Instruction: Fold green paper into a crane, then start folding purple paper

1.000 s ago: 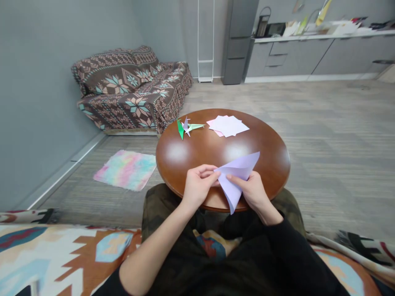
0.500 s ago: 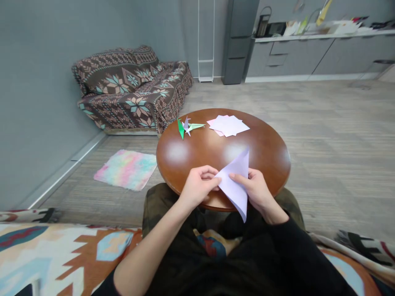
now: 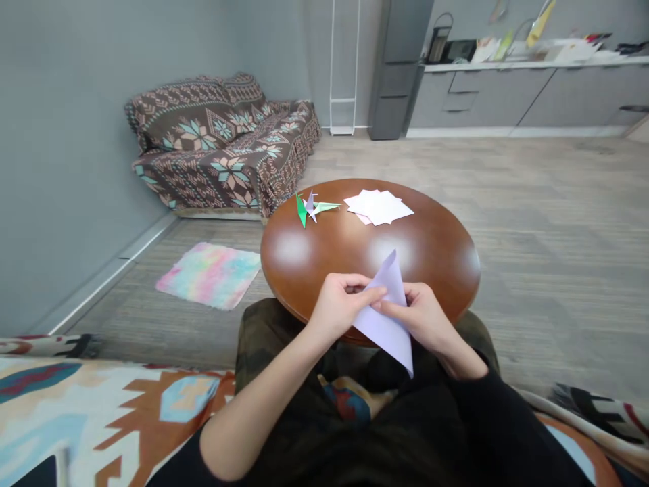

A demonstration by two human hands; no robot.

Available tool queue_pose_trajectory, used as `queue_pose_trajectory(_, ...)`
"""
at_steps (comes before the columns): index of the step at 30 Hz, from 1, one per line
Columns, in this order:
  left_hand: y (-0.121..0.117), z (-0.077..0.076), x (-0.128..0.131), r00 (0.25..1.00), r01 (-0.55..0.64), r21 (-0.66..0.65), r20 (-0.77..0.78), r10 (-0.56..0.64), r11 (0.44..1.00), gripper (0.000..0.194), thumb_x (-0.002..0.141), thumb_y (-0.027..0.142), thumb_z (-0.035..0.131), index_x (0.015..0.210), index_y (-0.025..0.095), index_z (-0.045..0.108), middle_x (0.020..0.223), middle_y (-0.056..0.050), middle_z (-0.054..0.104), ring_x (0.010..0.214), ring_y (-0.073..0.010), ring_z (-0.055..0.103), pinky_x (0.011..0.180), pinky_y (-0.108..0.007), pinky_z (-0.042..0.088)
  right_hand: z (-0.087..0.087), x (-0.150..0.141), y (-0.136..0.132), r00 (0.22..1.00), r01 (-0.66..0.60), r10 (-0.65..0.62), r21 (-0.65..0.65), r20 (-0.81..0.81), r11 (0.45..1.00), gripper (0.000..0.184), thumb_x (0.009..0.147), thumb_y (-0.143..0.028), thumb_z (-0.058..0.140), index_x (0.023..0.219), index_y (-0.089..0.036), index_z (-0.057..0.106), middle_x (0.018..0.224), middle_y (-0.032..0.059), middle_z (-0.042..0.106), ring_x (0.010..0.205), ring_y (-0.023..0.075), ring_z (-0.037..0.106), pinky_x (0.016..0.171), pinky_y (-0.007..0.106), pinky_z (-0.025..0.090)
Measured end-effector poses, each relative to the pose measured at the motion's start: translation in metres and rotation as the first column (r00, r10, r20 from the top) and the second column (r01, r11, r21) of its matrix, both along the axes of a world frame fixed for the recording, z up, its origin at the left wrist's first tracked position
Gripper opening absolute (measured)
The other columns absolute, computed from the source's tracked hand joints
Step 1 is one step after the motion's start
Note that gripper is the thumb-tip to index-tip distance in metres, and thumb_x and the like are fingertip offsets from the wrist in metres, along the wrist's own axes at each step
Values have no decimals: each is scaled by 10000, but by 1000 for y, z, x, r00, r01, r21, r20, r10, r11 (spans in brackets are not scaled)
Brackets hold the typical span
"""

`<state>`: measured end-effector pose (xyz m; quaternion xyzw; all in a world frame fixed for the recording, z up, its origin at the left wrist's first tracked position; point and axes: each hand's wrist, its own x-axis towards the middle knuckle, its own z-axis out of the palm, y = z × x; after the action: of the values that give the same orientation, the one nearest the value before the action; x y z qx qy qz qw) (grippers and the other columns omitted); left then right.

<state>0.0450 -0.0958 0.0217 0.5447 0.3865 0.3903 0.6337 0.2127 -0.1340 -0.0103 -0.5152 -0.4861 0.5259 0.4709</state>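
A folded lilac paper sheet (image 3: 388,323) is held upright over the near edge of the round brown table (image 3: 436,250), one point up and one point down toward my lap. My left hand (image 3: 341,308) pinches its left side with thumb and fingers closed. My right hand (image 3: 424,316) grips the right side, fingers closed on the paper. The two hands almost touch at the fold.
At the table's far side lie small folded paper figures (image 3: 310,207) in green and lilac, and a stack of pale paper sheets (image 3: 378,206). A patterned sofa (image 3: 223,152) stands at the back left, a pastel cloth (image 3: 210,274) lies on the floor, grey cabinets (image 3: 507,95) line the far wall.
The lilac paper has turned from pointing up-right to standing nearly upright, and its lower point has swung right. Both hands have closed in toward each other.
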Motion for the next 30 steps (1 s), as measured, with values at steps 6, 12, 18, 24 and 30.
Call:
queue_pose_trajectory(6, 2, 2, -2, 1000, -20, -3, -16, 20, 1000, 275, 681, 400, 864, 756, 139, 824, 728, -58, 768, 608, -156, 617, 572, -242, 435, 4, -4, -3, 996, -80, 80, -21, 42, 997, 274, 697, -371, 853, 805, -126, 793, 721, 39, 747, 577, 169, 608, 528, 253, 451)
queue_pose_trajectory(12, 6, 3, 0, 999, -40, -6, -21, 40, 999, 288, 673, 403, 879, 717, 129, 804, 686, -33, 728, 617, -131, 569, 582, -235, 407, 5, -5, -4, 980, -175, 181, -69, 87, 982, 312, 745, -387, 821, 834, -92, 773, 727, 59, 743, 582, 162, 609, 524, 243, 437)
queue_pose_trajectory(18, 6, 1, 1, 997, -69, -2, -21, 69, 998, 278, 674, 396, 871, 692, 128, 799, 661, -28, 710, 608, -128, 545, 577, -242, 389, 3, -3, -2, 977, -184, 193, -98, 90, 978, 330, 741, -400, 826, 830, -87, 772, 744, 69, 745, 603, 168, 618, 537, 250, 444)
queue_pose_trajectory(24, 7, -1, 2, 997, -73, -25, -7, 73, 997, 273, 669, 392, 871, 691, 129, 801, 675, -37, 716, 621, -132, 547, 581, -243, 392, 0, -3, -1, 978, -185, 195, -120, 80, 975, 335, 737, -409, 831, 825, -92, 770, 741, 62, 740, 605, 160, 614, 535, 242, 445)
queue_pose_trajectory(30, 6, -2, 2, 998, -67, -68, 12, 68, 995, 289, 651, 400, 882, 693, 125, 805, 671, -43, 715, 611, -131, 544, 574, -245, 387, 1, -2, -1, 975, -198, 210, -133, 77, 971, 330, 740, -399, 823, 814, -83, 760, 738, 63, 731, 608, 156, 607, 541, 241, 451)
